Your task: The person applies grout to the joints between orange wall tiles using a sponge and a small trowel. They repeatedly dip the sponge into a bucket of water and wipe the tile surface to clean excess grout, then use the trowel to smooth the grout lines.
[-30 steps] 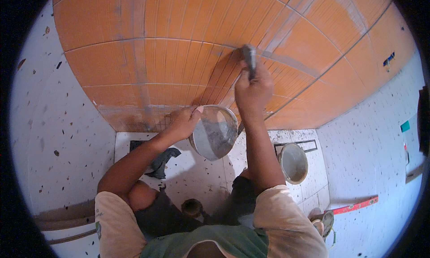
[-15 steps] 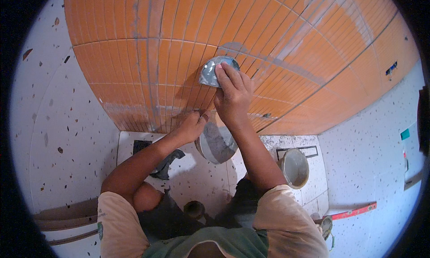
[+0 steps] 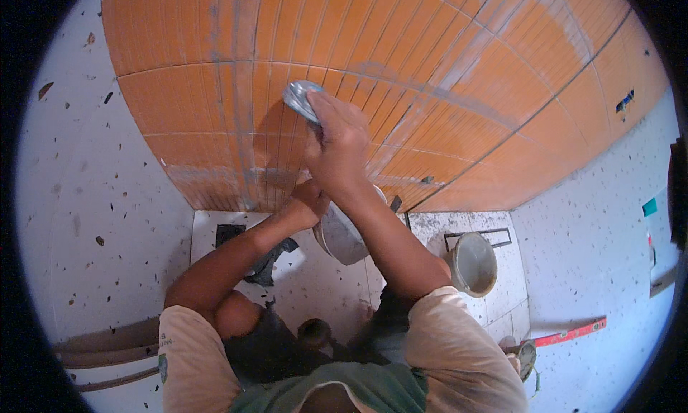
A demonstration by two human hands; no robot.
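My right hand [image 3: 340,142] pinches a half-round scraper [image 3: 299,99], smeared with grey paste, against or just off the orange grooved wall tiles [image 3: 290,26]. Grey paste lies along some of the tile joints. Lower down, my left hand [image 3: 308,200] is closed at the rim of a round pale bowl [image 3: 340,242] with grey paste inside. My right forearm crosses in front of the bowl and hides part of it, along with some of the left fingers.
A bucket [image 3: 474,265] stands on the white tiled floor to the right, beside a rectangular drain frame [image 3: 498,235]. Dark cloth [image 3: 271,261] lies at the left. A red spirit level [image 3: 571,333] is at the lower right. Speckled walls [image 3: 79,162] flank both sides.
My right hand and the scraper have swept left across the tiles, and the scraper has turned more edge-on. The grey patch at the upper joint looks thinner. The left hand stays by the bowl.
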